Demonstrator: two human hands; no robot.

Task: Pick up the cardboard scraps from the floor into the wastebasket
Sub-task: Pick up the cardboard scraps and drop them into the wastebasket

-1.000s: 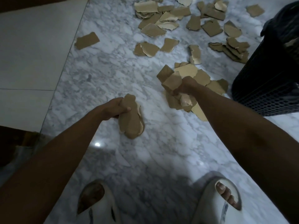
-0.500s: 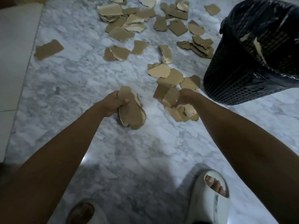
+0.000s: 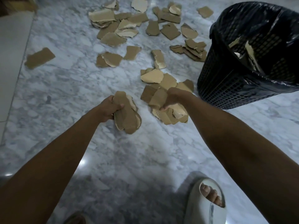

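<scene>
My left hand (image 3: 108, 109) grips a stack of brown cardboard scraps (image 3: 127, 118) above the marble floor. To its right, my right hand (image 3: 174, 98) grips a bunch of scraps (image 3: 171, 112) that hang below the fist. A black mesh wastebasket (image 3: 229, 81) lined with a dark bag stands at the right, with a few scraps (image 3: 249, 54) inside. Several loose scraps (image 3: 155, 76) lie on the floor just beyond my right hand, and many more (image 3: 129, 28) are spread farther back.
A single scrap (image 3: 39, 58) lies apart at the far left, near the edge of a pale tile area (image 3: 11, 50). My right foot in a pale slipper (image 3: 205, 204) is at the bottom right. A second slipper (image 3: 76, 219) shows at the bottom edge.
The view has swung right, so the wastebasket now shows more fully. Both hands still hold their scraps and have lifted slightly off the floor pile.
</scene>
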